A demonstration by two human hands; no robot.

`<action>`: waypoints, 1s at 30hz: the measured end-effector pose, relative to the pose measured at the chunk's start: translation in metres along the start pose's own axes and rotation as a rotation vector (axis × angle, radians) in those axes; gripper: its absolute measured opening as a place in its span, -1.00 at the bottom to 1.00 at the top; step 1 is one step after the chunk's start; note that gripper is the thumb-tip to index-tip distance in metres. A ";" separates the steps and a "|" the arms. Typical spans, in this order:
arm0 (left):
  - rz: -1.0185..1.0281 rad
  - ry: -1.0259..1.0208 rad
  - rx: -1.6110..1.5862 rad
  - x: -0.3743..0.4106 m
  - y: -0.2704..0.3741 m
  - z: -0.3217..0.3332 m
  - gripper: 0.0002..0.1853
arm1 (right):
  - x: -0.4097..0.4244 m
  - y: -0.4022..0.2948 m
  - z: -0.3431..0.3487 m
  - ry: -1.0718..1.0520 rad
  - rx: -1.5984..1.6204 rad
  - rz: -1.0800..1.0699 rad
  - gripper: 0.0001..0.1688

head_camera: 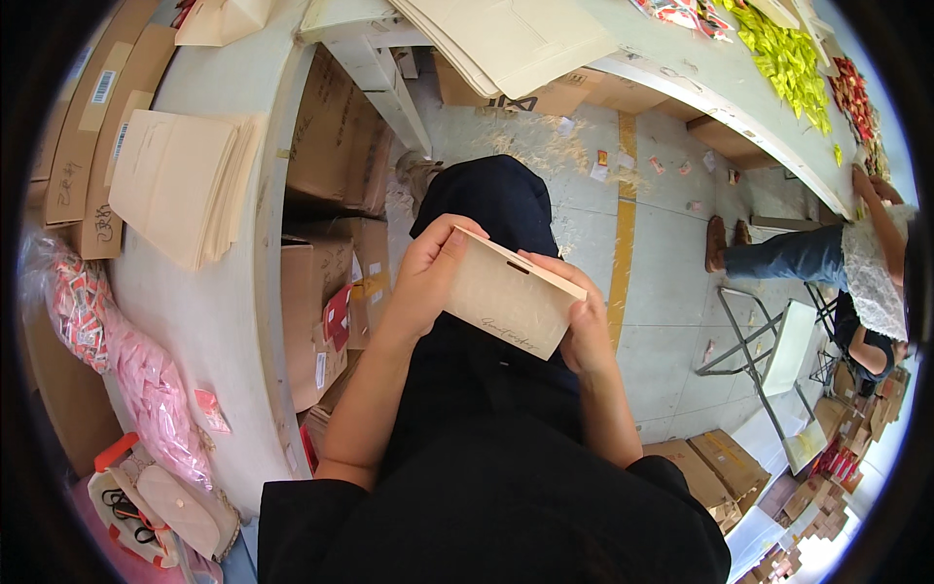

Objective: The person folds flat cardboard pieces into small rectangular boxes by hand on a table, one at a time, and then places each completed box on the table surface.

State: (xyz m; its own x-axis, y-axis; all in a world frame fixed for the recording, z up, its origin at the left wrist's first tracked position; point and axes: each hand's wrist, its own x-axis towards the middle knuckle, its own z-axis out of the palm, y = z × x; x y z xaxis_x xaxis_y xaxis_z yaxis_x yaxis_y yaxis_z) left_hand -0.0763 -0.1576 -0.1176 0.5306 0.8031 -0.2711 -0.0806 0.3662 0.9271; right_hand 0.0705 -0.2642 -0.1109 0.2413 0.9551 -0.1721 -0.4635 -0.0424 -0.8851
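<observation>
Over my lap I hold a cream paperboard box [507, 299], tilted, with a narrow dark slot near its upper edge and script writing low on its face. My left hand [429, 281] grips the left end, thumb along the upper corner. The right end is in my right hand [589, 325], with its thumb at the corner and fingers behind. The back of the box is hidden. On the table to my left lies a stack of flat cream paperboard blanks [175, 182]. Another stack of blanks [511, 44] overhangs the edge of the table ahead.
Cardboard boxes [336, 139] stand under the tables. Bags of pink packets [157, 401] and a quilted handbag [179, 511] are at left. Yellow-green packets [784, 66] lie on the far table. A folding chair [788, 350] and a person in jeans [788, 259] are at right.
</observation>
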 end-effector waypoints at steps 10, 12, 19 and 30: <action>-0.043 -0.077 -0.116 -0.005 -0.005 -0.004 -0.79 | -0.002 0.005 -0.011 0.010 0.063 0.171 -0.67; -0.047 -0.042 -0.086 -0.007 -0.009 -0.003 -0.83 | -0.002 0.003 -0.012 -0.030 0.065 0.170 -0.67; -0.053 0.146 -0.169 -0.016 -0.004 0.011 -0.90 | -0.011 0.011 -0.007 0.096 0.068 0.121 -0.71; 0.099 0.351 -0.069 -0.021 -0.028 0.008 -0.84 | 0.007 0.002 -0.008 0.012 -0.361 0.069 -0.71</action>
State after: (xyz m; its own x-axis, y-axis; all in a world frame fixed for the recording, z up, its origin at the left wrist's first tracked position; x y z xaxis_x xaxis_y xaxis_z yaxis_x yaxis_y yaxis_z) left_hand -0.0782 -0.1885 -0.1361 0.1966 0.9442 -0.2643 -0.1803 0.2998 0.9368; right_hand 0.0781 -0.2597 -0.1170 0.2312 0.9429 -0.2399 -0.1492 -0.2093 -0.9664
